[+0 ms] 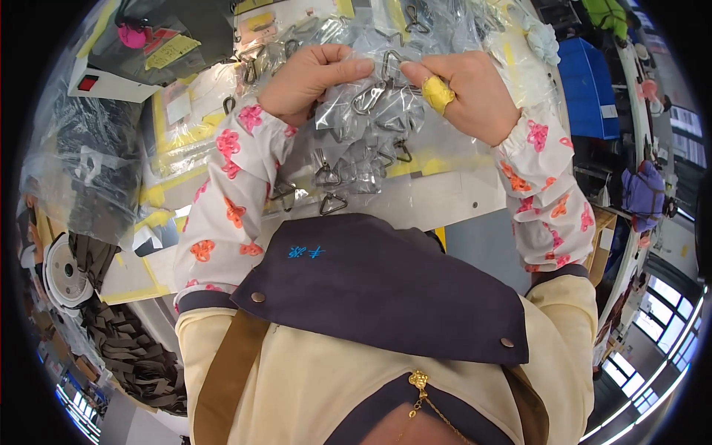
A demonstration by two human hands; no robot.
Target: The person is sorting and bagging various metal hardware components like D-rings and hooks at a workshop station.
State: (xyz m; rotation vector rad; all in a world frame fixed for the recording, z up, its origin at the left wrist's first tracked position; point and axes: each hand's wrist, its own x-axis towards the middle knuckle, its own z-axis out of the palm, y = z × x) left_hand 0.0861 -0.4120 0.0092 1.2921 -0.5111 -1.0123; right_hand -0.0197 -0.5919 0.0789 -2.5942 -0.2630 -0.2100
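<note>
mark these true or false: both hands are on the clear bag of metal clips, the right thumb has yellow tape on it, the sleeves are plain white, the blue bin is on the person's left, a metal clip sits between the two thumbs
1. Both hands are on the clear bag of metal clips. True: the left hand and the right hand pinch the clear plastic bag near its top.
2. The right thumb has yellow tape on it. True: yellow tape wraps it.
3. The sleeves are plain white. False: the sleeve covers are white with pink and orange flowers.
4. The blue bin is on the person's left. False: the blue bin is on the right.
5. A metal clip sits between the two thumbs. True: a metal clip shows there.
</note>
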